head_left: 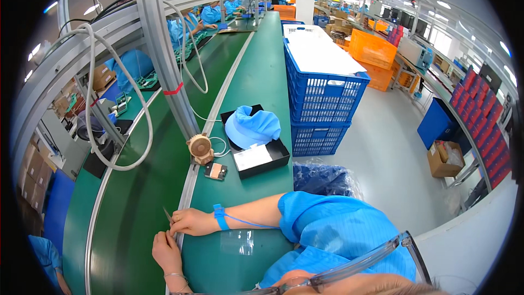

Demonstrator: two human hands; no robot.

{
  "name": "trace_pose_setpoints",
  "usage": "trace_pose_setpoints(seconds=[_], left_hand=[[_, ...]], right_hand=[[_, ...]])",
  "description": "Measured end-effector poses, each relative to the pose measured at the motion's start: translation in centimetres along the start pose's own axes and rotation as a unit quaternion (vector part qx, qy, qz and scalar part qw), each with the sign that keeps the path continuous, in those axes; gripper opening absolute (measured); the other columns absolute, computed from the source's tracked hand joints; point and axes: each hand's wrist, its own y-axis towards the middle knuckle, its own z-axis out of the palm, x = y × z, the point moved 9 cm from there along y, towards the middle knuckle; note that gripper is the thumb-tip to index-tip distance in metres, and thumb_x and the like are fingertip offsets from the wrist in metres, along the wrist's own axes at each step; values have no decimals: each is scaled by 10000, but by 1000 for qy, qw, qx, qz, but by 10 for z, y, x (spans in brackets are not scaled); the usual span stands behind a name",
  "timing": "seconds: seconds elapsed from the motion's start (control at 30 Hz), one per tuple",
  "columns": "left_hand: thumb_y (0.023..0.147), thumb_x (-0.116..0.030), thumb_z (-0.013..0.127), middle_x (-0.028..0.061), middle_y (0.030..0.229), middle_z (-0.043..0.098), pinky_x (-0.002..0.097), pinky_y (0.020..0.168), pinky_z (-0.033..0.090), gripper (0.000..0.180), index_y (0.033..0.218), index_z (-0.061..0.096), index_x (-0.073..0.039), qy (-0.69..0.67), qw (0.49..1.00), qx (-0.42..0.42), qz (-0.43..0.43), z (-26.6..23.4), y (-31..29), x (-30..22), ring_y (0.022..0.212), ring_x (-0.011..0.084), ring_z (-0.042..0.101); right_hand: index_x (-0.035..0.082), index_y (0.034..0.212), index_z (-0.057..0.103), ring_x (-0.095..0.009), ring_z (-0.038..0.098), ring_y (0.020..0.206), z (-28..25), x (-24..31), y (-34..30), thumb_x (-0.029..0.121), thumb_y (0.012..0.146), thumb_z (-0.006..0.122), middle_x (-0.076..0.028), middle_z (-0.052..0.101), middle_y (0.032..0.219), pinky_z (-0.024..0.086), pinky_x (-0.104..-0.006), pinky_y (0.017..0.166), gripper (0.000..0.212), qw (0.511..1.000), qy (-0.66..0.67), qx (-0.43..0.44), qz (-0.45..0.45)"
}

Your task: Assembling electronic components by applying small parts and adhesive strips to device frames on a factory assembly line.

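My right hand (192,222), with a blue wrist strap (220,217) behind it, comes in from the right over the bench edge. A thin, pointed grey tool, which looks like tweezers (167,214), sticks out from its closed fingers. Just below, my left hand (166,251) is closed, its fingertips close to those of the right. Whatever the left fingers pinch is too small or hidden to make out. Both hands are beside the metal rail between the green bench (207,262) and the dark green conveyor belt (136,196). A clear plastic piece (238,242) lies below my right forearm.
Ahead, a black tray (265,166) holds a blue cap (252,125) and white paper (252,157). Left of it are a round brown device (201,149) and a small black-and-orange block (216,171). A metal post (164,49) rises beside the belt. Stacked blue crates (322,98) stand right.
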Motion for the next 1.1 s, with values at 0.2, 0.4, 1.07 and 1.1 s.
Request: trace_pose_setpoints(seconds=[0.2,0.4,1.07,1.1], left_hand=[[904,-76,516,161,843,566,427,637,462,81,938,563,-20,-63,997,-38,-1,-10,1,-6,752,368,571],[912,-55,491,164,892,596,431,659,469,107,980,566,-20,-40,999,-22,-8,-2,0,3,792,364,588],[859,-20,538,141,984,556,404,687,489,199,1054,580,-29,-20,1000,-21,-11,-3,-1,6,839,329,590],[859,-20,538,141,984,556,404,687,489,199,1054,580,-29,-20,1000,-20,-12,-2,-2,7,839,329,590]], right_hand=[[85,876,677,-262,565,830,0,0,-1,21,782,646,-67,589,835,477,-364,664,117,1000,-8,10,1],[90,887,672,-255,569,844,6,-6,-4,30,796,647,-61,590,857,485,-364,667,112,999,-21,32,11],[69,850,681,-278,570,851,4,-5,-2,15,753,655,-77,608,849,480,-377,688,115,999,-6,19,29],[69,852,682,-278,570,852,3,-4,-1,15,753,655,-78,610,852,480,-377,688,116,1000,0,16,27]])
